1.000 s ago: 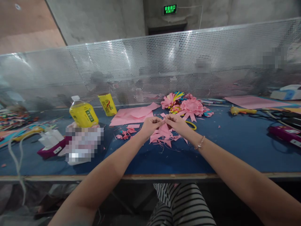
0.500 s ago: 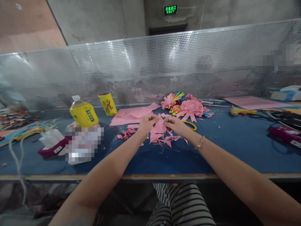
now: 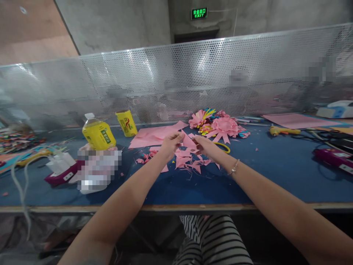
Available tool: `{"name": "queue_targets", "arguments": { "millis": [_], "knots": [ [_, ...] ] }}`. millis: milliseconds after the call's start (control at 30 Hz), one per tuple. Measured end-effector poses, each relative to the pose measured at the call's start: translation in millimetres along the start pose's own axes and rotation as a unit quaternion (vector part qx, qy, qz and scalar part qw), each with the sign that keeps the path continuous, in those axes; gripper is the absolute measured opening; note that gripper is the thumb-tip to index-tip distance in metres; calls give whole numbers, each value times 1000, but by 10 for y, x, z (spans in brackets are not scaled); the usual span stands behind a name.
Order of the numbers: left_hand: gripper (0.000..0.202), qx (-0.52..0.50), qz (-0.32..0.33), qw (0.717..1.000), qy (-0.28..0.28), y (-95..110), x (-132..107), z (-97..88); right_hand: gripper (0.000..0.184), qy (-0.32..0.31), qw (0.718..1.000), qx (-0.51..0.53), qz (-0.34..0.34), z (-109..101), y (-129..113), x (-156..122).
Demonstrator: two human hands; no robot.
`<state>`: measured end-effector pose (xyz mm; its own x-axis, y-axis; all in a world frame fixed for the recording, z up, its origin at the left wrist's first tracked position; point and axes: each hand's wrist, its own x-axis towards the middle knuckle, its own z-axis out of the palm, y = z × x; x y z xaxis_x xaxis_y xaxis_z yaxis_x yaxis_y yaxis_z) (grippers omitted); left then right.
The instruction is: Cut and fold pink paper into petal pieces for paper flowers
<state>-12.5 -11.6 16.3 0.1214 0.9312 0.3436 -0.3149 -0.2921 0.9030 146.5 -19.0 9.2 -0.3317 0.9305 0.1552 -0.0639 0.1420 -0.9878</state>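
Pink paper is held between left hand and right hand, both pinched nearly closed, its long side slanted down toward the right one.

Two bare hands are showing, one left hand and one right hand, and they are gripping one pink paper piece. One bracelet is circling a wrist. On one counter, at least two pink paper flowers are lying, one large paper flower and one smaller paper flower; overlapping is hiding any fuller count. Pink scraps are lying too thickly for counting. One capped bottle and one yellow container are standing. One yellow glue gun is lying rightward. Two power strips are showing, one left power strip, one right power strip. One exit sign is glowing.
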Motion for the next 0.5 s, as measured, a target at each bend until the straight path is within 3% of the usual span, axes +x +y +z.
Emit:
{"name": "queue_targets", "arguments": {
  "millis": [133,233,367,500],
  "knots": [
    [22,-26,-6,996,-84,-17,-79,67,29,-195,967,136,91,9,-78,-99],
    [21,-56,-16,990,-125,20,-128,90,17,-270,947,161,74,1,-113,-164],
    [23,-81,-45,988,-121,59,-156,125,13,-202,970,136,21,-29,-93,-139],
    [27,-102,-76,986,-111,17,-132,138,20,-46,995,74,-53,-47,-22,-27]
  ]
}}
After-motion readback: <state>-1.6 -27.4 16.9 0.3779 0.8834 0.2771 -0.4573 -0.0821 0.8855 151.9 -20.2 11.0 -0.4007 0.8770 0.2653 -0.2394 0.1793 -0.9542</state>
